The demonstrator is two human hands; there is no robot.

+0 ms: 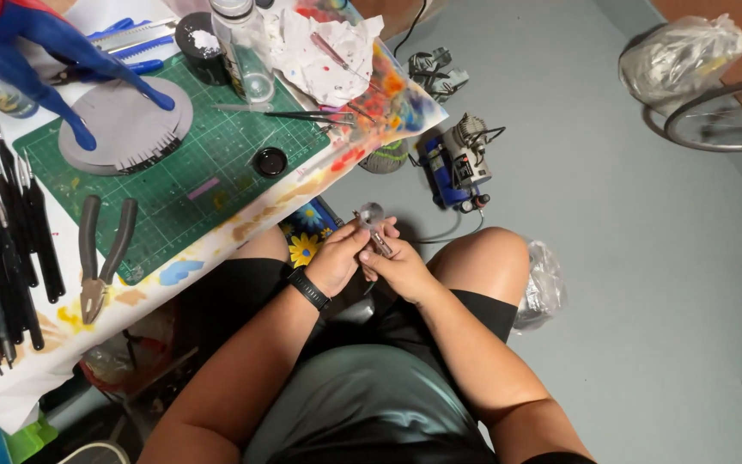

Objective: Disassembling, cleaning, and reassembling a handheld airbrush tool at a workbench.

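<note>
I sit with both hands together over my lap. My left hand, with a black watch on the wrist, and my right hand both grip a small metal airbrush with a round cup at its top. The hands touch each other around its body. To the left, a table holds a green cutting mat. On the mat stands a blue and red figure on a grey round base.
Grey pliers and several black-handled tools lie at the table's left. A clear bottle, a paint-stained paper, tweezers and a small black cap are at the back. A small compressor sits on the floor. A plastic bag and a wheel are at far right.
</note>
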